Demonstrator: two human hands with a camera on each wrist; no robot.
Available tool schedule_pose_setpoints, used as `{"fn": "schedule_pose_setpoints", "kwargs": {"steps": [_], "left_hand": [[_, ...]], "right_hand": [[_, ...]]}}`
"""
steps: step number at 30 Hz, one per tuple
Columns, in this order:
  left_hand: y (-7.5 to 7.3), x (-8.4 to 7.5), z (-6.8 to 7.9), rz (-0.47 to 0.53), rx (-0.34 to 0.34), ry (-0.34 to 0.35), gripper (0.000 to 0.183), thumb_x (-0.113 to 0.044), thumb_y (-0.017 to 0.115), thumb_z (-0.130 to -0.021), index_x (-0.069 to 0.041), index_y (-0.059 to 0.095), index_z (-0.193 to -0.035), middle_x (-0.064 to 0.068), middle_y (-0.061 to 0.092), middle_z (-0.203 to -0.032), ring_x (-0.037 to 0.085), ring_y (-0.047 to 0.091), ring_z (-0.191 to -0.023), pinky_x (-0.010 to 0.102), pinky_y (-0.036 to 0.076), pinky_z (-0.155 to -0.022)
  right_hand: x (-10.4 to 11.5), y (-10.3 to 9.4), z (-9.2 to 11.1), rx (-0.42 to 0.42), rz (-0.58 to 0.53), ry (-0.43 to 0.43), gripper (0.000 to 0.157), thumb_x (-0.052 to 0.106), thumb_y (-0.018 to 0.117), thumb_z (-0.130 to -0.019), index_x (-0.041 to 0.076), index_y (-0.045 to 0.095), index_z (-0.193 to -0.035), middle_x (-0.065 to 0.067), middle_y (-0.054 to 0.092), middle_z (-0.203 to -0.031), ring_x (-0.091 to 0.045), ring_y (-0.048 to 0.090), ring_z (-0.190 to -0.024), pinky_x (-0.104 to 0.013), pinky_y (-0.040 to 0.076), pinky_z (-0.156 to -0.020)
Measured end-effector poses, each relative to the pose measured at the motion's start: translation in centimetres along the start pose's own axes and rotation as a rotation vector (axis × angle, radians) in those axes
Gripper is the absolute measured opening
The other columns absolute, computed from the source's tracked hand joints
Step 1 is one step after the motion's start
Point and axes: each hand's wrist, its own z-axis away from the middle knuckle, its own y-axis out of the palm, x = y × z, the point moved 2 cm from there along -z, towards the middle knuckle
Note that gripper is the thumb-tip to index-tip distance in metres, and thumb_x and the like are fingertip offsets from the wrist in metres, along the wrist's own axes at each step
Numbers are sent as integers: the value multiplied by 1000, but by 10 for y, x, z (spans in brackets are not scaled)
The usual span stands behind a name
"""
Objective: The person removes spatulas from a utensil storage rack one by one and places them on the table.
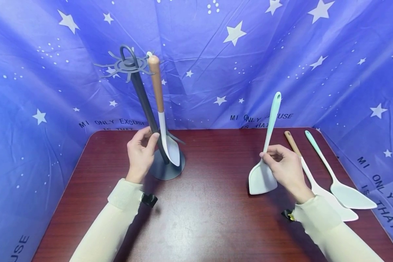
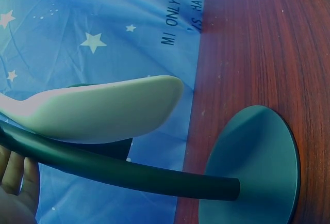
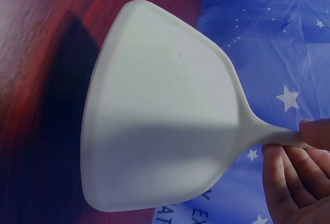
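Note:
My left hand [image 1: 141,154] pinches the pole of a dark grey utensil stand [image 1: 144,98], thumb in front and fingers behind; in the left wrist view its fingers [image 2: 18,175] show under the pole. Beside the pole, from the stand's hooked ring, hangs a utensil with a brown handle [image 1: 156,83] and a white head [image 2: 108,110], seen side-on. At the right, above the table, my right hand [image 1: 286,169] pinches a spatula [image 1: 263,178] by its neck. This spatula has a mint handle pointing up and a broad white blade [image 3: 165,110] pointing down.
On the table's right side lie a brown-handled white spatula [image 1: 330,202], partly behind the right forearm, and a mint-handled white turner [image 1: 350,194]. A dark piece [image 1: 176,138] is partly hidden behind the hanging utensil. Blue starry cloth [image 1: 199,72] surrounds the reddish-brown table [image 1: 213,156].

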Motion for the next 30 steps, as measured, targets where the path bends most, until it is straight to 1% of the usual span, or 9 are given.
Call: {"fn": "schedule_pose_setpoints", "kwargs": {"steps": [8,12,15,19,23,30], "left_hand": [[-1,-1,0,-8,2,1,16,10,65,-84,16,63,-99,29,65,-82,8,61,-70,16,51,-64],[-1,-1,0,-4,1,-2,16,10,65,-84,16,64,-99,29,65,-83,11,62,-70,16,53,-64],[-1,-1,0,-6,0,-5,16,10,65,-84,15,64,-100,28,65,-83,14,62,-70,16,53,-64],[-1,-1,0,-6,0,-4,16,10,65,-84,15,64,-100,28,65,-83,13,62,-71,16,53,-65],[-1,0,0,5,2,-3,16,10,65,-84,16,64,-100,29,65,-82,10,62,-71,16,53,-65],[-1,-1,0,9,4,-18,17,10,65,-84,16,63,-100,29,64,-82,14,62,-71,18,54,-63]], "right_hand": [[-10,-13,1,31,88,24,12,20,74,-84,11,71,-91,-1,70,-77,4,57,-63,-16,40,-52],[-14,-18,1,53,128,10,13,21,74,-84,10,71,-91,-2,70,-76,4,57,-64,-14,40,-55],[-16,-20,1,83,144,25,15,21,73,-85,9,70,-92,-2,70,-76,3,58,-65,-14,41,-55],[-20,-24,2,123,165,53,15,22,72,-86,9,69,-93,-2,69,-76,0,59,-62,-18,41,-52],[-25,-27,3,153,191,57,13,21,71,-87,10,68,-92,-1,68,-75,-5,58,-60,-21,41,-49],[-31,-31,4,198,238,91,12,20,70,-86,9,68,-90,0,66,-70,-9,55,-56,-25,40,-44]]}}
